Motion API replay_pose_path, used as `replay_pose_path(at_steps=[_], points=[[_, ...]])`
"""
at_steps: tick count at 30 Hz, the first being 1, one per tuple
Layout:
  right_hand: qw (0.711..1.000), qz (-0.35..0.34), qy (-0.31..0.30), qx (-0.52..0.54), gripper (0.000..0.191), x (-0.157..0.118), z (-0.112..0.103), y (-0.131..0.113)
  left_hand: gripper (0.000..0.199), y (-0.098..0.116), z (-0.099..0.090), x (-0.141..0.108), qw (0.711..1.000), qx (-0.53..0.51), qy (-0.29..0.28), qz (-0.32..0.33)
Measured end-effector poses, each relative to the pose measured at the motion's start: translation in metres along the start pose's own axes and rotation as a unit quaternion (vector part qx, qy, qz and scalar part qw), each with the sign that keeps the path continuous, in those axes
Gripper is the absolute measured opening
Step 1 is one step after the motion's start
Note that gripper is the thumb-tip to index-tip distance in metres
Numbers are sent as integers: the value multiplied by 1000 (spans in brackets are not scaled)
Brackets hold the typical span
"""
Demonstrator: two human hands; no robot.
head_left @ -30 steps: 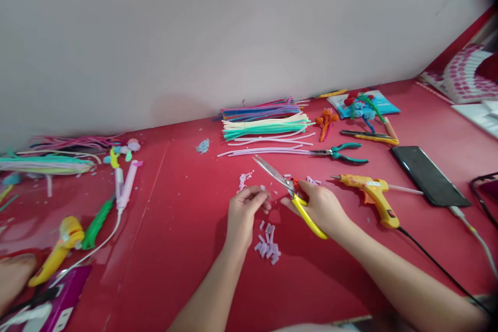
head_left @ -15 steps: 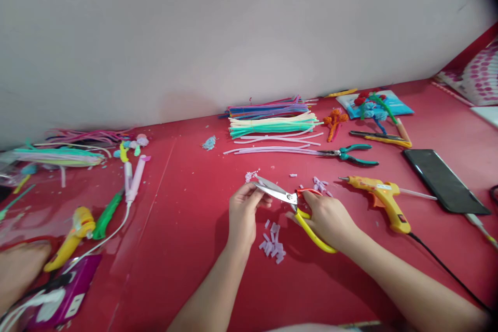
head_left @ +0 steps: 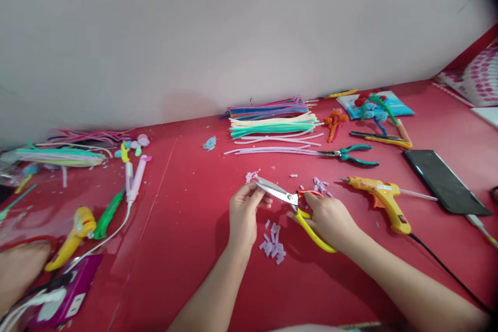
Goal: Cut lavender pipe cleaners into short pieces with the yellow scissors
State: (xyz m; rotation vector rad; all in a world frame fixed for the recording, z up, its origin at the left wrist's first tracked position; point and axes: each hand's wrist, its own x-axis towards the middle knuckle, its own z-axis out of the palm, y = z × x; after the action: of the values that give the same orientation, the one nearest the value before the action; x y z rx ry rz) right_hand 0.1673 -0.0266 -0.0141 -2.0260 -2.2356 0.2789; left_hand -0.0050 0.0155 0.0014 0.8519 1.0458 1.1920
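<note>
My right hand [head_left: 324, 212] grips a pair of scissors [head_left: 311, 225] with yellow and red handles. Their blades point left and reach the fingertips of my left hand [head_left: 247, 205]. Those fingers are pinched together at the blade tips; whatever they hold is too small or too hidden to make out. Just beyond the tips lies a little heap of pale lilac trimmings [head_left: 251, 176]. Short lilac pipe cleaner pieces [head_left: 274, 246] are piled below the scissors, and a smaller group of lilac pieces [head_left: 319, 185] rests beyond my right hand.
Behind lie bundled pipe cleaners [head_left: 276, 127] and pliers [head_left: 346, 155]. To the right are a yellow glue gun [head_left: 379, 194] with a black cord and a phone [head_left: 443, 181]. Leftward, another yellow glue gun [head_left: 73, 238], a purple box [head_left: 73, 290] and a co-worker's arm [head_left: 23, 270] occupy the red table.
The scissor blades look slightly more closed at my left fingertips. Both hands stay in nearly the same place.
</note>
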Motion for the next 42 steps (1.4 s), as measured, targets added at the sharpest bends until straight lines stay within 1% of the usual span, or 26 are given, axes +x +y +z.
replay_pose_path(at_steps=[17, 19, 22, 25, 28, 30, 32, 35, 37, 40, 42], points=[[1000, -1, -5, -2, 34, 0, 0, 3, 13, 0, -1, 0, 1000, 24, 6, 1], [1000, 4, -5, -7, 34, 1, 0, 3, 13, -1, -1, 0, 1000, 27, 7, 8], [999, 33, -10, -4, 36, 3, -4, 3, 14, -1, 0, 0, 999, 28, 7, 14], [998, 62, -1, 9, 37, 5, -11, 1, 15, 0, 0, -1, 1000, 24, 3, 15], [997, 71, 13, 23, 36, 8, -16, 0, 15, 1, 2, -1, 1000, 18, -6, 6], [996, 74, 8, 50, 34, 9, -16, -2, 15, 1, 3, -2, 1000, 14, -12, -6], [992, 74, -2, 101, 30, 11, -16, -4, 16, 1, 5, -2, 999, 17, -22, -20], [972, 54, -13, 227, 24, 13, -17, -8, 18, 0, 8, -5, 994, 54, -78, -47], [943, 34, -20, 331, 20, 13, -19, -12, 18, 0, 10, -7, 985, 99, -132, -56], [893, 19, -23, 450, 14, 12, -24, -16, 17, 1, 11, -11, 967, 170, -187, -39], [877, 24, -18, 480, 10, 10, -28, -16, 17, 2, 11, -13, 956, 209, -204, -13]])
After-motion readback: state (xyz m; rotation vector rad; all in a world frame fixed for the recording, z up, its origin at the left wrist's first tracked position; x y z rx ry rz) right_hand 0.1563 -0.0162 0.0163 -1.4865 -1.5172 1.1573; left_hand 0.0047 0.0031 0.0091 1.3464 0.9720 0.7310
